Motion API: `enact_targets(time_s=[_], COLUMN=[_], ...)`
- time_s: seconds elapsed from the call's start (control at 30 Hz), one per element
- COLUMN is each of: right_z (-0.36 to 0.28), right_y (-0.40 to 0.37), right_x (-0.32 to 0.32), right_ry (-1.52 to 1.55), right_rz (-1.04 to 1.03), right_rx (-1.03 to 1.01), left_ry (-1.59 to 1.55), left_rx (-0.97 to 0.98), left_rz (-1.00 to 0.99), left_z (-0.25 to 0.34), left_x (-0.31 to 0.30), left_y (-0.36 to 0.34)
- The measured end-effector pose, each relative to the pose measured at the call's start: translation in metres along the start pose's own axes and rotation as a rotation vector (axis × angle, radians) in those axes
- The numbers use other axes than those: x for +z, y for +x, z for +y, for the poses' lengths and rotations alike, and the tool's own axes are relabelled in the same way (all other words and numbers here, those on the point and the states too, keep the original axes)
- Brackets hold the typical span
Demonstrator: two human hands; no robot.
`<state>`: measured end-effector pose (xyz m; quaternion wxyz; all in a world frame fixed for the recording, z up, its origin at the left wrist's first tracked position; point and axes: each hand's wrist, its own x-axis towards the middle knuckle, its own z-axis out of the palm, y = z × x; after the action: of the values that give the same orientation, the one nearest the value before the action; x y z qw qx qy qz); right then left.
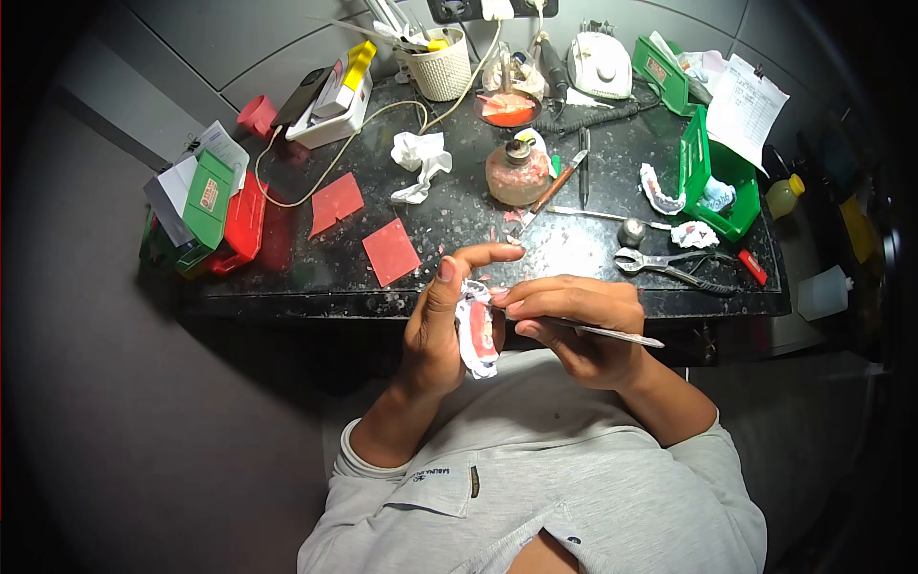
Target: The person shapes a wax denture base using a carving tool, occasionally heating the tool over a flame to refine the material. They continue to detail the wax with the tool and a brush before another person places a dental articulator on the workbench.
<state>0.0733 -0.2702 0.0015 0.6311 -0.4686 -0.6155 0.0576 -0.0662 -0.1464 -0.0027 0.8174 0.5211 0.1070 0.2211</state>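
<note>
The left hand point(430, 330) is closed around a white dental cast point(466, 337), its thumb along the left side and some fingers behind it; the index finger stands away from the cast, stretched out to the right above it. Pink wax point(479, 325) with pale teeth lies on the cast, which is held in front of the grey shirt point(574, 469), by the near edge of the table point(464, 220).

The right hand point(588, 320) pinches a slim metal instrument point(626, 336) between thumb and curled fingers, its flat end sticking out to the right. The fingertips are right beside the cast; they hide the working tip, so I cannot tell whether it touches the wax. The two hands are close together.
</note>
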Motion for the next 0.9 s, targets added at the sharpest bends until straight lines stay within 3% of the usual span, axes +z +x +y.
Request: enact_targets(time_s=[0.37,0.7,0.9], right_z=[0.014,0.010,0.009], right_y=[-0.006,0.001,-0.002], right_x=[0.006,-0.003,-0.002], right_ry=[-0.158,-0.103,-0.050], right_rz=[-0.002,0.132,0.010], right_rx=[-0.174,-0.070,-0.077], left_ry=[-0.142,0.068,-0.020], left_rx=[-0.100,-0.017,-0.129], left_rz=[-0.012,-0.058,-0.091], left_z=[0.004,0.003,-0.001], left_x=[-0.001,-0.010,-0.013], left_y=[0.000,0.002,0.005])
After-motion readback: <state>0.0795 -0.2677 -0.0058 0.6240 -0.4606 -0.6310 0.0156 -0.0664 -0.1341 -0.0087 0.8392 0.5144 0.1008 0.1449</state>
